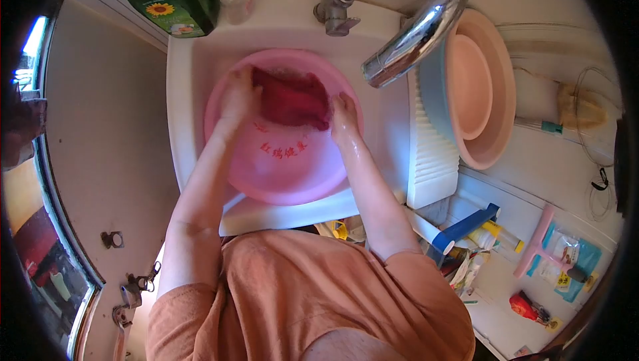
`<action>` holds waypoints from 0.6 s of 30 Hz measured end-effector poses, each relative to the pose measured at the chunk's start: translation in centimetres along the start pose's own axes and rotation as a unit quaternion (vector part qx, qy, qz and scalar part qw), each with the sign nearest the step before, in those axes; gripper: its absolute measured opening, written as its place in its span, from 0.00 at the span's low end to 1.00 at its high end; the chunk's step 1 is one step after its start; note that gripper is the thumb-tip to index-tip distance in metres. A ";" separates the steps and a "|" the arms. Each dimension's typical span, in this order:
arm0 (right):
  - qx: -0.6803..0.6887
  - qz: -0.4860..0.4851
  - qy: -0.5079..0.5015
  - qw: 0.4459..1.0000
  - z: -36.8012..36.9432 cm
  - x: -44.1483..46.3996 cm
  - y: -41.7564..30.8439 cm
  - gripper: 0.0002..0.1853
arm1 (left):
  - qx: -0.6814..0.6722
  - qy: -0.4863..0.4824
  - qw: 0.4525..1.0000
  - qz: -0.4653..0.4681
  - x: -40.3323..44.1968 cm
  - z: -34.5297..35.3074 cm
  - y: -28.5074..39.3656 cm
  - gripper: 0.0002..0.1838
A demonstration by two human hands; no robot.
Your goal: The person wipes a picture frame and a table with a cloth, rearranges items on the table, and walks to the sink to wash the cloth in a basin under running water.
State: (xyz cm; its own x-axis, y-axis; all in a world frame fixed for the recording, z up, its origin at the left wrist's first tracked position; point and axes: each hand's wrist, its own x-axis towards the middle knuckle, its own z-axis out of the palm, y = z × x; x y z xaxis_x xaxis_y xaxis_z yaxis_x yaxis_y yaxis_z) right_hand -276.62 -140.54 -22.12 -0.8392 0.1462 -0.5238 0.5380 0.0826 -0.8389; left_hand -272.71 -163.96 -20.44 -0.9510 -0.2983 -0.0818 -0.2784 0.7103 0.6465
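Wet red cloth: soft, floppy, probably heavier than it looks

So your dark red cloth (289, 100) is bunched in the upper half of the pink basin (279, 184), a bit above the middle of the frame. It looks soaked, so I'd expect it to sag, drag and feel slick, with nothing fragile about it. Your left hand (241, 100) looks closed on its upper-left corner. Your right hand (345, 116) is right at the opposite edge, but I can't tell if those fingers are pinching cloth or just next to it. Thick folds at both ends seem like the best grip.

Room-wise, the basin's bare floor below the cloth is your open patch. The basin rim is close outside both hands, with the white sink (391, 151) around it. Watch the faucet (406, 48) at upper right, its spout hanging near your right hand's side.
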 end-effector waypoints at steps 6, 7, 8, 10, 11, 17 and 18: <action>0.155 0.250 -0.092 0.951 1.4 -3.3 -1.8 0.25 | -0.344 -0.169 0.910 -0.159 -0.9 10.5 -0.2 0.31; 0.184 0.278 -0.133 0.933 1.7 -3.6 -3.2 0.24 | -0.445 -0.199 0.857 -0.167 -1.2 11.4 0.7 0.26; 0.208 0.306 -0.175 0.912 2.0 -3.8 -4.5 0.24 | -0.536 -0.229 0.792 -0.183 -1.4 12.3 1.6 0.22; 0.252 0.303 -0.252 0.884 2.1 -3.4 -5.3 0.24 | -0.339 -0.243 0.907 -0.063 -3.0 7.3 8.2 0.11; 0.265 0.289 -0.278 0.877 1.9 -3.7 -5.4 0.24 | -0.266 -0.224 0.935 0.064 -4.4 5.3 10.4 0.07; 0.295 0.225 -0.261 0.891 2.2 -6.6 -4.2 0.25 | -0.219 -0.039 0.975 -0.014 -7.5 2.5 14.5 0.09; 0.282 0.231 -0.230 0.902 2.9 -6.4 -3.6 0.25 | -0.217 -0.030 0.974 -0.058 -6.4 2.5 13.9 0.11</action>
State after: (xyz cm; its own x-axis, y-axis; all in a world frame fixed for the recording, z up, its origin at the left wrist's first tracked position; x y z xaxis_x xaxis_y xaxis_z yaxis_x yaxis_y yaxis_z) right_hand -273.42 -144.65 -16.22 -0.5497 -0.3986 -0.7342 0.8217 -0.4165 -0.3891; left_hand -270.87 -150.54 -12.84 -0.9262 -0.3140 -0.2087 -0.3134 0.3334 0.8892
